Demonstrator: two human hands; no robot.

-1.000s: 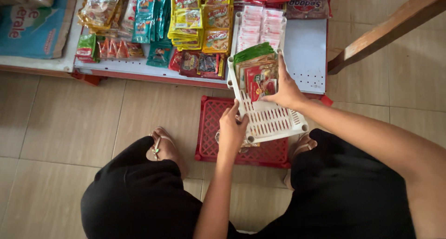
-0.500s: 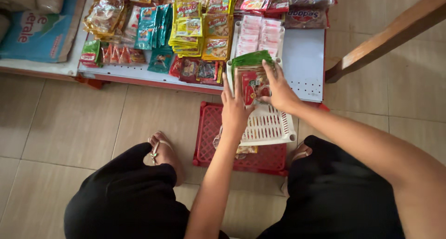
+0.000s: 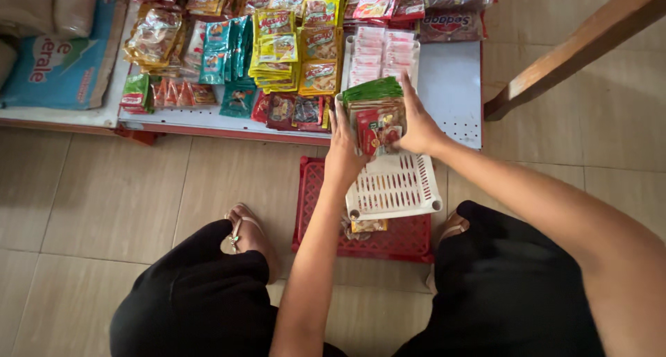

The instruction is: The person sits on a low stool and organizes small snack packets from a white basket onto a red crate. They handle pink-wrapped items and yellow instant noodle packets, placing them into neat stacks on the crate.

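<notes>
Hands, left (image 3: 345, 149) and right (image 3: 415, 124), pressed together on a stack of packets (image 3: 377, 117), keeping it upright in the white basket (image 3: 395, 190) on the shelf (image 3: 451, 86).

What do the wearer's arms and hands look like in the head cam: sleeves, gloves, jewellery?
Both arms are bare from wrist to as far up as the frame shows: no sleeves visible. Left hand and right hand have no gloves; no rings, watch or bracelets that can be made out. Lower down, black clothing covers the knees.

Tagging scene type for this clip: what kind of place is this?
Likely a small grocery stall: rows of sachet packets on a low white shelf, sacks beside it, and a white basket of packets on a red crate.
</notes>
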